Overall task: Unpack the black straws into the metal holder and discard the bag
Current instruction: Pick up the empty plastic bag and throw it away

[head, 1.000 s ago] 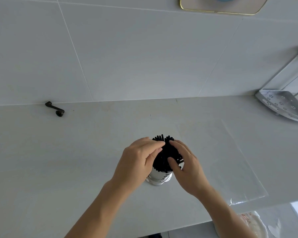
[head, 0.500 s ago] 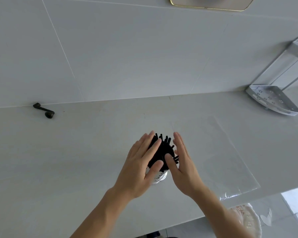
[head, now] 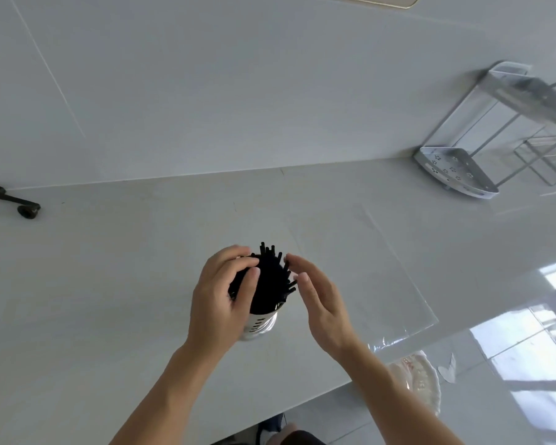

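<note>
A bunch of black straws stands upright in the perforated metal holder on the white counter. My left hand is wrapped around the left side of the straws, thumb and fingers pressing on them and covering part of the holder. My right hand hovers just to the right of the straws with its fingers spread, not touching them. The clear plastic bag lies flat and empty on the counter to the right of the holder.
A white corner rack stands at the back right against the tiled wall. A small black handle-like part lies at the back left. The counter's front edge runs below my forearms, with a white bag on the floor.
My right hand has come off the straws and opened slightly to the right. My left hand has curled tighter around the bunch. The view has drifted to the right.
</note>
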